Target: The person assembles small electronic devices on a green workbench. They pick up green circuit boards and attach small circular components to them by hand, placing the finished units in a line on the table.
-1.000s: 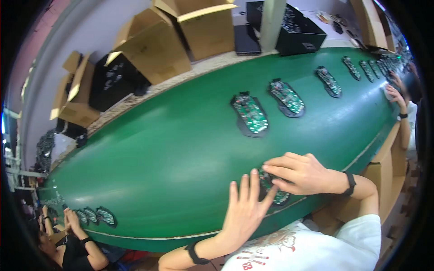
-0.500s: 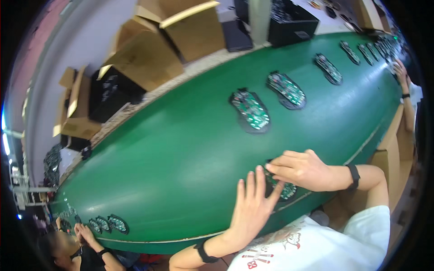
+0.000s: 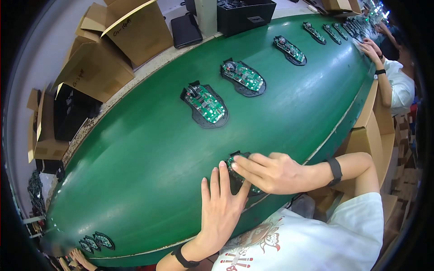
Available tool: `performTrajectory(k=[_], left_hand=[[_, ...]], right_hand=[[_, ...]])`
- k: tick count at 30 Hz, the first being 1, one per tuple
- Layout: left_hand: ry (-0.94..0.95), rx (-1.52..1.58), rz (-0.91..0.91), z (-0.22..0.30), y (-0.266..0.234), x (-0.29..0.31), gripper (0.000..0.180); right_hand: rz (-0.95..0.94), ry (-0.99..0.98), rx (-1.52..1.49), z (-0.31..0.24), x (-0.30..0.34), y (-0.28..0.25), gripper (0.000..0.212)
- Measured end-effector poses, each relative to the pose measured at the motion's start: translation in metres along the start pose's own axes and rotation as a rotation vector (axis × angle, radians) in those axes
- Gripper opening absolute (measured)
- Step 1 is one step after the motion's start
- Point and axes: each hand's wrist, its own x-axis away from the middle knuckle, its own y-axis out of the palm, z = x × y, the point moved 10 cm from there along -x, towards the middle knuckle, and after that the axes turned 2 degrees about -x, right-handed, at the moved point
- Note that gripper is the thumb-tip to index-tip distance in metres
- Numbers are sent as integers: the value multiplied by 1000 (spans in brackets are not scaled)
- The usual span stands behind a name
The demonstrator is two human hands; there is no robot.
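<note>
PCBs (image 3: 208, 105) on bench (image 3: 149, 158), boxes (image 3: 141, 36) behind, prob. more PCBs (image 3: 356, 28) far R.

One table (image 3: 149, 158) bears over ten circuit boards (image 3: 210, 105).

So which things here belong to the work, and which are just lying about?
Seemingly part of the work:
green circuit board under the right fingers, left fingers beside it
similar boards along the green surface

Seemingly just lying about:
open cardboard boxes
flat black case
</note>
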Motion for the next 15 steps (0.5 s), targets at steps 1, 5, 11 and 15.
performTrajectory(k=[1, 5, 11, 15], left_hand=[[-1, 1, 6, 0, -2, -2, 46], [43, 73, 9, -7, -7, -6, 61], [43, -113, -33, -13, -1, 7, 68], [6, -69, -97, -13, 3, 11, 67]], right_hand=[[-8, 26, -26, 5, -5, 1, 45], [-68, 86, -91, 14, -11, 8, 51], [60, 206, -194, 32, 14, -15, 36], [51, 361, -401, 36, 36, -8, 17]])
